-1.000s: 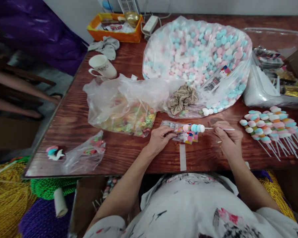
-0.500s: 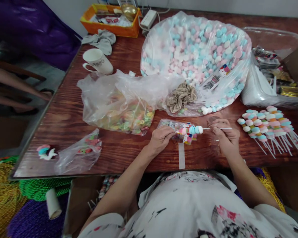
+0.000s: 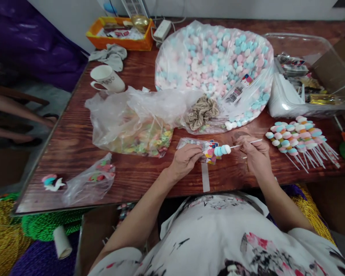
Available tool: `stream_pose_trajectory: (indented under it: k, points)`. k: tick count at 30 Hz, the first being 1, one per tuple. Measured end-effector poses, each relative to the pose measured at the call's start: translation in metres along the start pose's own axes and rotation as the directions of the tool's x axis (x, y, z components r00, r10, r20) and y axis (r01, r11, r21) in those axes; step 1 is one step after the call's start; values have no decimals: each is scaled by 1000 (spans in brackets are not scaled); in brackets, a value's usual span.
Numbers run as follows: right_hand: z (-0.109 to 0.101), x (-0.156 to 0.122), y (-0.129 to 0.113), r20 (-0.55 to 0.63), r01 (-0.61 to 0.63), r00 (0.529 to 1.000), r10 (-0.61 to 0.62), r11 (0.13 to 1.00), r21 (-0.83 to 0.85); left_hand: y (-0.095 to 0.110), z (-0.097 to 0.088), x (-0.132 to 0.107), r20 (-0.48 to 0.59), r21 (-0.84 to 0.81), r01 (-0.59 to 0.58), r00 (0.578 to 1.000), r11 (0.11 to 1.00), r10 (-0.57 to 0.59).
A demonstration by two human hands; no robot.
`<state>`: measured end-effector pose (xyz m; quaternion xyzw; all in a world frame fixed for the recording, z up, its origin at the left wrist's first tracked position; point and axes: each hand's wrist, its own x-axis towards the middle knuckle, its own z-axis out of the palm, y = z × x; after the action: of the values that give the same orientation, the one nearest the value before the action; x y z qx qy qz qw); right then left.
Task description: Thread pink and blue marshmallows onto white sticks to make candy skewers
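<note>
Pinching a thin white stick (image 3: 247, 142) of blue and white marshmallows (image 3: 222, 150) in the closed right hand (image 3: 254, 155), left hand (image 3: 186, 161) gripping its printed plastic wrapper (image 3: 199, 147), near the brown wooden table's (image 3: 74, 142) near edge.

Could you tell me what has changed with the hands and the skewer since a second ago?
The candies on the skewer now look bunched closer to the left hand, with more bare stick showing toward the right hand. Both hands kept their grip above the small packet. The finished skewers and the big candy bag lie untouched.
</note>
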<state>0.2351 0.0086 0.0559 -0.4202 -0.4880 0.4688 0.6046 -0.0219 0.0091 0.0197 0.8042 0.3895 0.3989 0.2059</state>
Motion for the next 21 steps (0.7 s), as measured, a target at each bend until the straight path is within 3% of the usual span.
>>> stream_pose_trajectory:
  k: [2, 5, 8, 10, 14, 16, 18, 21]
  points:
    - [1, 0, -2, -42, -6, 999, 10, 997, 76, 6, -1, 5, 47, -28, 66, 997, 997, -65]
    - [0, 0, -3, -29, 32, 999, -29, 995, 97, 16, -3, 16, 230, -97, 171, 962, 981, -145]
    - [-3, 1, -3, -17, 57, 998, -56, 996, 70, 29, -5, 24, 452, -155, 331, 862, 931, -231]
    - [-6, 3, -4, 22, 74, 997, -75, 997, 30, 37, -5, 25, 531, -169, 427, 799, 888, -283]
    - [-11, 9, -7, 145, 93, 986, -86, 995, -45, 48, 5, 21, 601, -232, 516, 743, 825, -295]
    - [-11, 12, -7, 178, 103, 980, -91, 993, -58, 48, 11, 18, 573, -224, 528, 751, 819, -327]
    - [-9, 13, -5, 197, 88, 978, -74, 994, -66, 44, 16, 18, 483, -176, 504, 793, 846, -372]
    - [-2, 12, 2, 192, -27, 981, 35, 999, -42, 36, 19, 20, 349, -54, 427, 855, 902, -384]
